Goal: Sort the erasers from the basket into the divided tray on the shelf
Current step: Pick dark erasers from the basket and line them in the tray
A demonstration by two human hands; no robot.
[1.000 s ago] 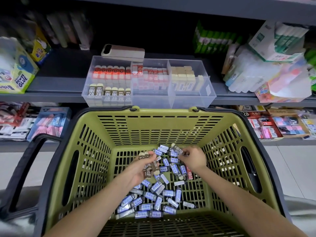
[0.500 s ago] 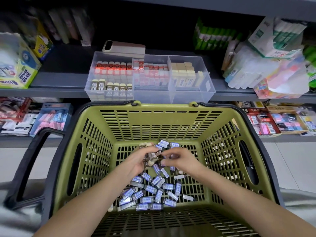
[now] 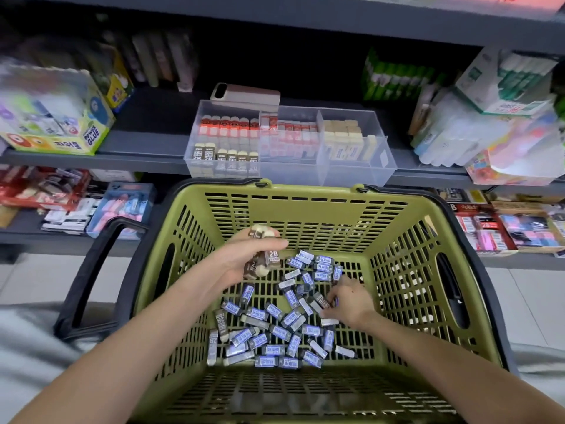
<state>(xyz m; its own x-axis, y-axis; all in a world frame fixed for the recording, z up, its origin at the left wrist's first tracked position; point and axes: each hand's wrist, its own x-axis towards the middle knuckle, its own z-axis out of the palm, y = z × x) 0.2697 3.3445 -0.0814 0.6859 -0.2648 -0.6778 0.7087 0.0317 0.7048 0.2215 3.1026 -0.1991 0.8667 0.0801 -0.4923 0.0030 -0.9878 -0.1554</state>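
A green basket (image 3: 305,209) holds a heap of blue-sleeved erasers (image 3: 275,332) on its floor. My left hand (image 3: 244,258) is raised above the heap and grips a bunch of brown 2B erasers (image 3: 269,260). My right hand (image 3: 348,301) is down on the heap, fingers pinching one brown 2B eraser (image 3: 321,299). Two more brown 2B erasers (image 3: 220,324) lie at the heap's left edge. The clear divided tray (image 3: 351,175) stands on the shelf behind the basket, with rows of red, brown and cream erasers in its compartments.
A phone (image 3: 244,91) lies behind the tray. A glue box (image 3: 61,117) stands at the shelf's left, and packs of white and pink goods (image 3: 489,133) crowd its right. The basket's black handle (image 3: 88,270) hangs to the left. Lower shelves hold more stationery.
My left hand has lifted with its bunch of brown erasers. My right hand has moved away from it, down and right onto the heap, and taken hold of a brown eraser.
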